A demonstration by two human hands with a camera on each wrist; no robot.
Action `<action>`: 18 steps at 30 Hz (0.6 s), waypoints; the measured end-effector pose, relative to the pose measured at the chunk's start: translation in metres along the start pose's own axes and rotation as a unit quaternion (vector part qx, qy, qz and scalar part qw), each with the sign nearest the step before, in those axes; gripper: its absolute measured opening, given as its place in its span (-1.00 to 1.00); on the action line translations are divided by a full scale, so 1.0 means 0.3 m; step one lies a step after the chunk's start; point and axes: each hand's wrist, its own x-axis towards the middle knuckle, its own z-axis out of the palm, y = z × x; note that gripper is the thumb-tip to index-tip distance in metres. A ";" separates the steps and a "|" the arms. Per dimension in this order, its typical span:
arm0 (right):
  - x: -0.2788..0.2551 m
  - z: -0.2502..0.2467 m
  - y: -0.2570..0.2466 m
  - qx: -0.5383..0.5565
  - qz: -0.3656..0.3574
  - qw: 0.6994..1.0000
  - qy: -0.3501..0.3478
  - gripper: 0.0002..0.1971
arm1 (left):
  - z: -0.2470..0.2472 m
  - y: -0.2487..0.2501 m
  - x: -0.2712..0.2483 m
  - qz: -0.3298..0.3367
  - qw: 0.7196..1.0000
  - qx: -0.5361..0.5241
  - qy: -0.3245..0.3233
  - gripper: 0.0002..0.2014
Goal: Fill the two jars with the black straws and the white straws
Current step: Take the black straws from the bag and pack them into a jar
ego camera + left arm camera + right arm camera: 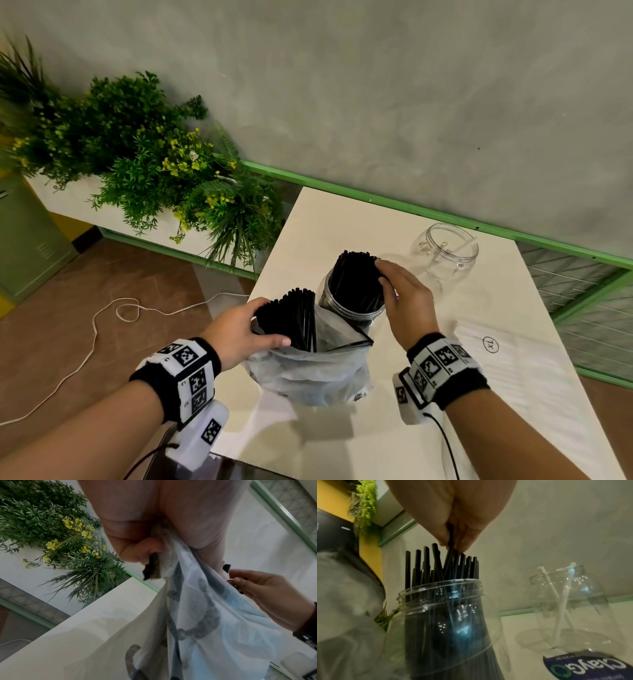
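Black plastic straws [356, 281] bristling from a clear ribbed jar [349, 305] mid-table, right hand [404, 301] pinching their tips, left hand [239, 329] gripping a crinkled translucent bag [308, 370] of more — second clear jar [445, 250] behind, two white straws inside.

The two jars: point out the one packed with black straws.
The near jar under the right hand; the far jar holds only white straws.
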 end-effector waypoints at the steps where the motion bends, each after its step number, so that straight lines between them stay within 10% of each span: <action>1: -0.004 0.004 -0.004 0.002 0.003 1.000 0.010 -0.73 | 0.000 -0.001 0.000 -0.002 1.000 0.002 0.000 -0.11; 6: 0.000 0.030 -0.005 -0.080 0.011 0.994 -0.078 -0.68 | -0.003 -0.007 -0.001 -0.006 1.000 0.007 -0.001 -0.10; 18: 0.083 -0.002 0.048 -0.062 -0.065 0.996 -0.014 -0.71 | -0.006 -0.014 0.003 -0.017 1.000 0.020 -0.002 0.06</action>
